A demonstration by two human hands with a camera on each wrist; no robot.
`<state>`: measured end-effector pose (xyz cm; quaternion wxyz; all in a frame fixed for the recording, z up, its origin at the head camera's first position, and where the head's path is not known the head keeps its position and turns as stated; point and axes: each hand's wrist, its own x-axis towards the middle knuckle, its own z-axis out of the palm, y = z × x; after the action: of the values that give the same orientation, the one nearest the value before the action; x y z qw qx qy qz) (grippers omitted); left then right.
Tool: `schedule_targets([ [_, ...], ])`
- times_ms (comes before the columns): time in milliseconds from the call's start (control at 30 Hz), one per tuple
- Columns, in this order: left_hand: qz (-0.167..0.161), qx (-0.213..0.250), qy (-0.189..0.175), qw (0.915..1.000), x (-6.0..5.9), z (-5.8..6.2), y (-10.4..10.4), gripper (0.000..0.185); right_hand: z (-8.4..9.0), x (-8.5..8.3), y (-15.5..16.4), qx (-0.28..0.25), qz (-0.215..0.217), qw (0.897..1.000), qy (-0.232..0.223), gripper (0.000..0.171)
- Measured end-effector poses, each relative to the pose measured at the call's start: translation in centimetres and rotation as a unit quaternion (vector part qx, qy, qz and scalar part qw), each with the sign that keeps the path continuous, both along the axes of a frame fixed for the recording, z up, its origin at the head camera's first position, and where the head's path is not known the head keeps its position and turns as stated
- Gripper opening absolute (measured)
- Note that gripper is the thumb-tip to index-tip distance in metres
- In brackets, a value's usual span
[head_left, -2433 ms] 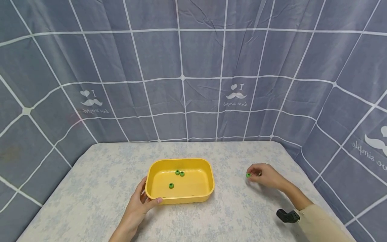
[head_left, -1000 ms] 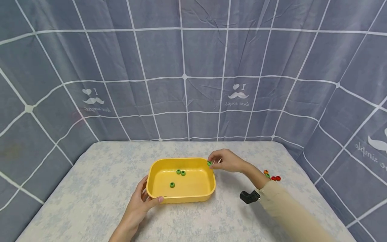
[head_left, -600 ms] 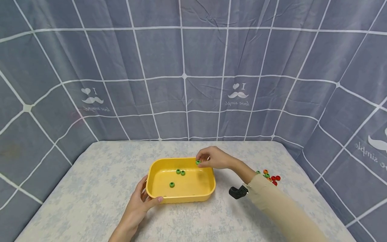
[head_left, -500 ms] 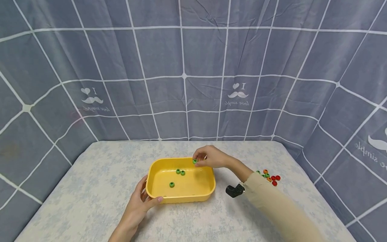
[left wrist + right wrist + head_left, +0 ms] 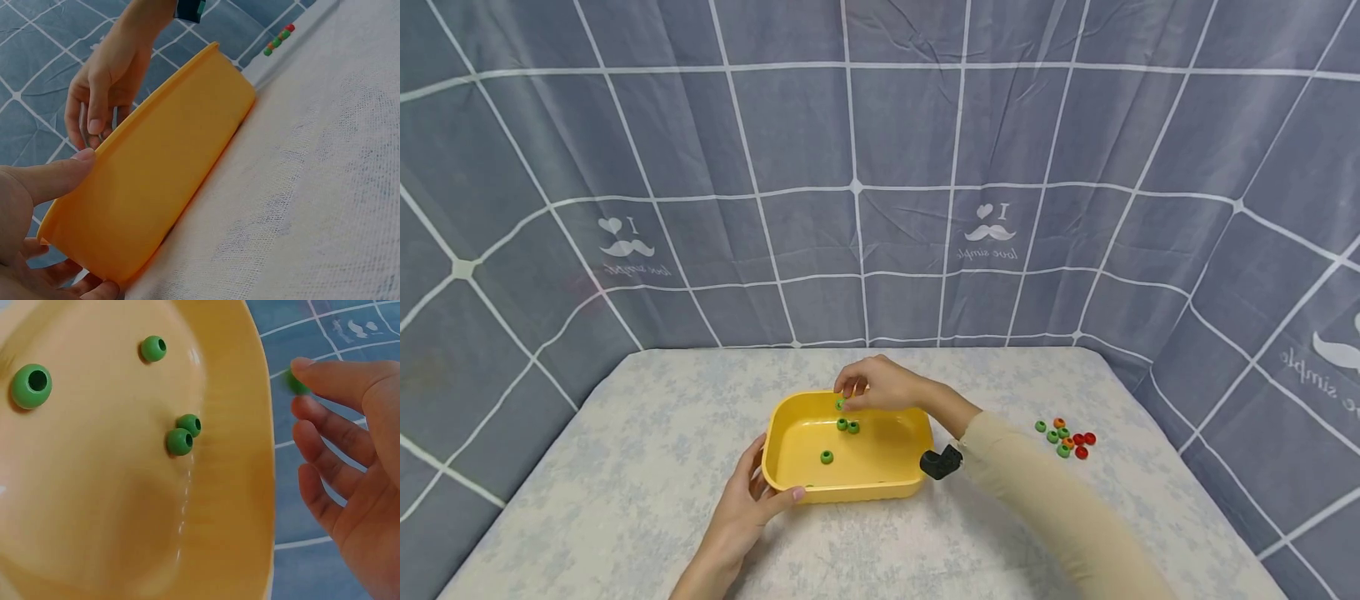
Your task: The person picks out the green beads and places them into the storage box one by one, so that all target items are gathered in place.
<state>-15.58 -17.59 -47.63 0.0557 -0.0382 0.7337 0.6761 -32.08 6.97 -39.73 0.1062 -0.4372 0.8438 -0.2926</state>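
A yellow plastic tray (image 5: 891, 483) sits mid-table with several green beads (image 5: 826, 457) on its floor. My left hand (image 5: 758, 493) grips its near-left corner, the thumb (image 5: 53, 180) lying over the outer wall of the tray (image 5: 181, 150). Over the tray's far side, my right hand (image 5: 848, 390) pinches a green bead (image 5: 840, 404) at its fingertips. In the right wrist view that green bead (image 5: 296, 383) is a blur at the index fingertip, beyond the rim of the tray (image 5: 259, 487), and the loose beads (image 5: 180, 441) lie inside.
A small pile of green, orange and red beads (image 5: 1063, 439) lies on the pale floral tablecloth (image 5: 625, 500) to the right of the tray. Blue checked fabric walls (image 5: 880, 208) close in the table on three sides. A black wrist camera (image 5: 940, 462) hangs beside the tray's right end.
My right hand has carried a green bead leftward from the pile on the right, over the tray's right rim and to above its far middle. My left hand and the tray have stayed put.
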Motion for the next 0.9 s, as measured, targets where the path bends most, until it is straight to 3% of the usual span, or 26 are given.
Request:
schedule_targets([
  [167, 0.001, 0.001, -0.004, 1.0, 0.0, -0.1, 0.0, 0.114, -0.1, 0.2, 0.0, 0.011, -0.011, 1.0, -0.003, 0.029],
  [900, 0.004, -0.002, -0.008, 1.0, 0.1, 0.3, 0.1, 0.116, 0.2, 0.5, 5.7, -0.011, -0.04, 0.999, 0.006, 0.022],
])
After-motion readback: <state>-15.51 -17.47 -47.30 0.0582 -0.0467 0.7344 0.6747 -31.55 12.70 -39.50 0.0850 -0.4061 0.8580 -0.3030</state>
